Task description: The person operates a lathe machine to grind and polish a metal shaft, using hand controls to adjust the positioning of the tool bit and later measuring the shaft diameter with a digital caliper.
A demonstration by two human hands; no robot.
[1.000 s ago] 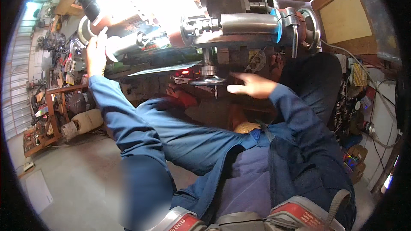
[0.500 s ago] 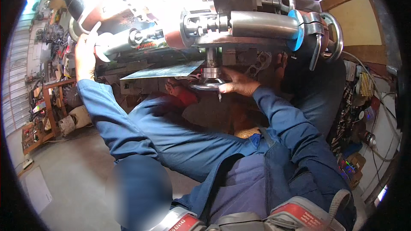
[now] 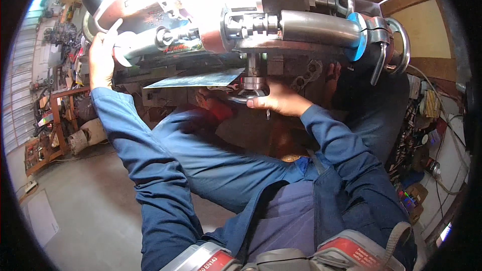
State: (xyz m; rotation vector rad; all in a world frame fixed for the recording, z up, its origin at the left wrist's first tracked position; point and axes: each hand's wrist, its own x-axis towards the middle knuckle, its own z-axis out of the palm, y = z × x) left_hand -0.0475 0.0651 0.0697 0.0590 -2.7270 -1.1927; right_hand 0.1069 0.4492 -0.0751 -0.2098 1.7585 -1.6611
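In front of me runs a steel machine with a long bare cylinder (image 3: 321,29) and a collar clamped at its right end. My right hand (image 3: 286,99) is closed round the rim of a metal handwheel (image 3: 240,97) below the machine's middle, thumb lying over the near edge. A short handle pin (image 3: 268,114) sticks down from that wheel. My left hand (image 3: 102,62) is up at the left end, its fingers round another handwheel (image 3: 87,26), one finger reaching upward. A flanged shaft (image 3: 143,45) lies just beside it. Part of the left grip is hidden.
A flat, shiny sheet (image 3: 193,79) juts out under the machine. To the right are a lever (image 3: 379,65) and a further handwheel (image 3: 400,45). My legs (image 3: 216,145) lie beneath. Cluttered shelving (image 3: 63,125) stands left, hoses and parts right. Glare washes out the top.
My right hand has shifted left along the handwheel's rim. The machine appears slightly farther right in view. My left hand stays at its wheel.
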